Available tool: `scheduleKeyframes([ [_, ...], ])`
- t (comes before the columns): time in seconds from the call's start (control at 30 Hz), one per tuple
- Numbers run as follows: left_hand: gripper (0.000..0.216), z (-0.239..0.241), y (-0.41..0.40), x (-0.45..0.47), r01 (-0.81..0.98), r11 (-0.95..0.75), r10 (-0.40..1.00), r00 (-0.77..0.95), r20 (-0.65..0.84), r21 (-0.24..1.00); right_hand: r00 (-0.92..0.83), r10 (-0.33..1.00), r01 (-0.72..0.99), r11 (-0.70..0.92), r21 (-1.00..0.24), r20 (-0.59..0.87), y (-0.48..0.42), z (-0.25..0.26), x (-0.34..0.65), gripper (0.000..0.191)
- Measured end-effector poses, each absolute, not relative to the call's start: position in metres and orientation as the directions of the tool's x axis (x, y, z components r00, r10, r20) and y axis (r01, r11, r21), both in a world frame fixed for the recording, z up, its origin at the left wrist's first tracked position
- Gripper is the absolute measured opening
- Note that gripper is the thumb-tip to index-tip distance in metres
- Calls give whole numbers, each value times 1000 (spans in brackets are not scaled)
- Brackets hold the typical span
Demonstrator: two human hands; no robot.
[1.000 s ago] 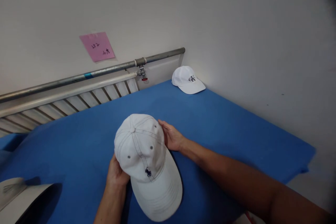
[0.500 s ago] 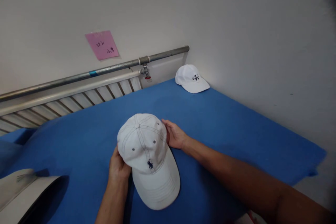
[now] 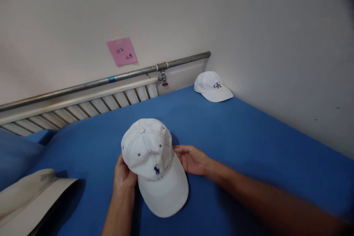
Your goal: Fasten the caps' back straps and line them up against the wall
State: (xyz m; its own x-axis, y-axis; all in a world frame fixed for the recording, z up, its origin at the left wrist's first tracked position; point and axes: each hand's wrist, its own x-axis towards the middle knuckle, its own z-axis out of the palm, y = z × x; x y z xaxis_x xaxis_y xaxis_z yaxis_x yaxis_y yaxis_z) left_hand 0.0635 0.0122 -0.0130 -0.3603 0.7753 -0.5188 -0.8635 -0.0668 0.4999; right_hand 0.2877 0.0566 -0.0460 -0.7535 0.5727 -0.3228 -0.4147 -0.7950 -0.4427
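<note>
A white baseball cap (image 3: 149, 147) with grey stitching and a small dark blue horse-rider emblem is held over the blue sheet, its brim pointing down toward me. My left hand (image 3: 124, 175) is closed on the cap's left side, fingers partly hidden beneath it. At the cap's right edge, near where crown meets brim, my right hand (image 3: 193, 159) has its fingertips on the cap; some are hidden behind the edge. A second white cap (image 3: 212, 86), with dark letters on its front, rests in the far corner.
A cream hat (image 3: 35, 199) with a wide brim lies at the lower left on the blue sheet (image 3: 96, 155). Behind the bed run a white radiator (image 3: 83, 108) and a metal pipe (image 3: 132, 73) with a red-handled valve. A pink note (image 3: 121, 52) hangs on the wall.
My right hand has slid down along the cap's right edge toward the brim. My left hand keeps its hold. The view has turned slightly left, so the background sits farther right.
</note>
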Motion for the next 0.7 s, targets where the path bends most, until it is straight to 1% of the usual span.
scheduleKeyframes([
  [0.1,41,-17,12,50,-867,-140,802,-382,-459,478,-775,553,-376,-793,-479,-306,41,-39,286,29],
  [0.2,41,-21,12,38,-839,-193,799,-436,-415,509,-767,546,-348,-795,-496,-336,31,-33,283,37],
  [0.3,43,-23,12,32,-821,-213,780,-469,-413,530,-751,547,-345,-802,-487,-370,28,-32,280,40],
  [0.43,40,-23,12,33,-846,-233,757,-468,-457,480,-741,574,-388,-790,-474,-350,32,-32,279,40],
  [0.6,35,-17,9,40,-855,-274,844,-434,-317,440,-727,617,-469,-767,-437,-303,38,-27,282,38],
  [0.7,37,-14,8,43,-873,-262,864,-401,-303,411,-732,630,-496,-753,-432,-258,40,-24,284,39],
])
